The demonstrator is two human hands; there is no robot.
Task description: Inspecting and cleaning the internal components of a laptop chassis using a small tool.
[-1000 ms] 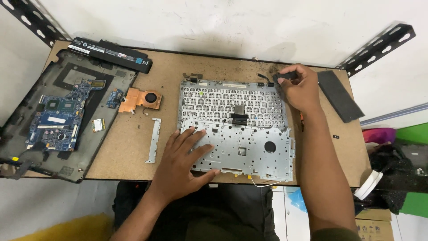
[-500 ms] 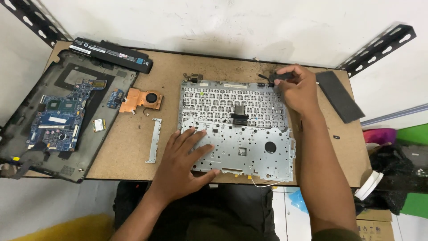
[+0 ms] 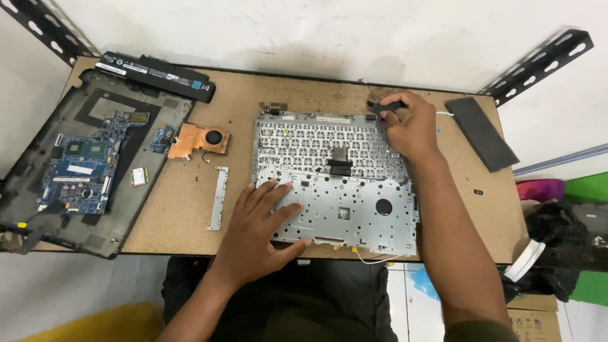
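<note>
A silver laptop top case (image 3: 342,209) lies underside up in the middle of the brown board table (image 3: 190,221), with the back of the keyboard showing. My left hand (image 3: 259,228) rests flat on its near left part, fingers spread. My right hand (image 3: 408,126) is at the case's far right corner, fingers pinched on a small black part (image 3: 380,106) with a thin white wire trailing to the right.
At the left lies a black laptop base (image 3: 38,190) with a blue motherboard (image 3: 82,161). A long black battery (image 3: 155,76) sits at the far left edge. A copper heatsink with fan (image 3: 199,139), a slim metal bracket (image 3: 218,197) and a dark flat strip (image 3: 481,133) lie around.
My right hand has shifted slightly left along the case's far edge with the small black part. My left hand has stayed flat on the case.
</note>
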